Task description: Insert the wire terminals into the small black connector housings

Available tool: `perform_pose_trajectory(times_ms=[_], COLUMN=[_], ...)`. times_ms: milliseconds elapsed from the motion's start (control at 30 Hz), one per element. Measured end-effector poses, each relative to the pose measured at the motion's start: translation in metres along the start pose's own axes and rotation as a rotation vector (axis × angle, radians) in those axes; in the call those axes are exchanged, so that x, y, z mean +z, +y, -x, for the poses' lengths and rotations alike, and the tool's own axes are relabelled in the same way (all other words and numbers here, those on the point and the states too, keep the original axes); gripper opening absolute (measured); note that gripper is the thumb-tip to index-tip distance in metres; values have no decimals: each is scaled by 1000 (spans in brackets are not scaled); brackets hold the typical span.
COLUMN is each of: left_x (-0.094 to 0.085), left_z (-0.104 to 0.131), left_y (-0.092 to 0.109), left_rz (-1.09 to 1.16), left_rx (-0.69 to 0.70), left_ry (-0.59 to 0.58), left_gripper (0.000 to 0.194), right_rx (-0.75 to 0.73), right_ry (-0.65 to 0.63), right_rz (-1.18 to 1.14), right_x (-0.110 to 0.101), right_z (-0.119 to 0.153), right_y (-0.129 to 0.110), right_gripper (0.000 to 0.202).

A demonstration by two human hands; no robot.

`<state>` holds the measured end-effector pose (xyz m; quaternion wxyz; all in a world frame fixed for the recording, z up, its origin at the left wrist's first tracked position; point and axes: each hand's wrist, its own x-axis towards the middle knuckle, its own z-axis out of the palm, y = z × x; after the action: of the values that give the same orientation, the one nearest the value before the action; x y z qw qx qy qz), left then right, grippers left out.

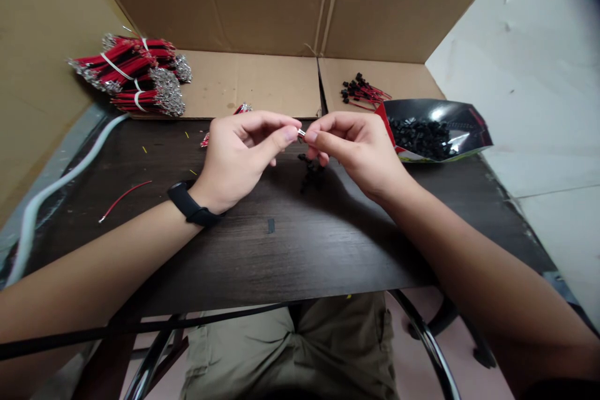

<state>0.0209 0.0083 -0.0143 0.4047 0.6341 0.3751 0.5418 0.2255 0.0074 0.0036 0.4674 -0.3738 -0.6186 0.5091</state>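
My left hand (239, 153), with a black band on its wrist, is closed in a pinch between thumb and forefinger. Small silver wire terminals (301, 132) stick out of that pinch, bridging the gap to my right hand (363, 147). The right thumb and forefinger are also pressed together at the other end; whatever lies between them is hidden. Loose black plastic connectors (309, 176) lie on the table just below the fingertips. Behind my left hand, partly covered by it, are red wires with silver tips (244, 108).
Tied bundles of red and black wires (129, 72) are stacked on cardboard (253, 84) at the back left. Wires with black connectors (363, 90) lie at the back right, beside an open box (471, 131) of black connectors. One red wire (122, 197) rests on the dark table (234, 269).
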Motion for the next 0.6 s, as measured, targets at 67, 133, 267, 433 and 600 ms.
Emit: perform_pose_trajectory(times_ms=[67, 133, 267, 433, 600], left_x=[-1, -3, -4, -3, -3], left_z=[-2, -4, -7, -6, -5], left_y=[-1, -2, -5, -8, -8], left_rz=[80, 128, 172, 181, 171], left_rx=[-71, -142, -216, -183, -173], left_ry=[7, 1, -40, -93, -101], left_gripper=[13, 16, 31, 35, 31], right_rx=[-8, -1, 21, 11, -4], right_ry=[22, 36, 42, 34, 21], right_rz=[18, 46, 96, 96, 73], right_x=[-1, -2, -2, -2, -2], right_z=[0, 0, 0, 0, 0], right_y=[0, 1, 1, 2, 3], right_gripper=[24, 22, 26, 31, 31])
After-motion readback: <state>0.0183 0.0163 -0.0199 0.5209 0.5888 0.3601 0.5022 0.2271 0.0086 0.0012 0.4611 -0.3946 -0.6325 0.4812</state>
